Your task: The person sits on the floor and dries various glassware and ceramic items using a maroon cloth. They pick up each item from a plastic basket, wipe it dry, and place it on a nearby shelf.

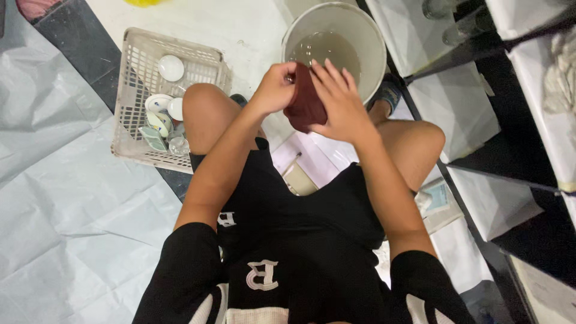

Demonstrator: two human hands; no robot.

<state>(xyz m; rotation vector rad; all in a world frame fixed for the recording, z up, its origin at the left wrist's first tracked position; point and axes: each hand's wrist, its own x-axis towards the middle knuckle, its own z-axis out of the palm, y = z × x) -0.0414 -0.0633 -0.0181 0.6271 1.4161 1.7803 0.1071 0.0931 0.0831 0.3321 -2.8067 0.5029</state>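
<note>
- White plastic mesh forms the basket (135, 90) at far left on the floor; it holds small pale cups and lids, apart from both hands.
- We judge the step in hand to be washing: we hold a dark red bowl-like item (305, 105) just above our knees, at the near rim of the bucket.
- Our left hand (275, 89) is closed on the item's left edge, fingers curled tight around it.
- Our right hand (341, 102) lies flat against the item's right face, fingers spread and extended; it presses rather than clasps.
- The pale bucket (369, 42) stands just beyond the hands and holds cloudy water.
- We judge that the next move calls for a firm left grip while the right palm rubs the surface, keeping the item over the bucket so that drips fall into the water.
</note>
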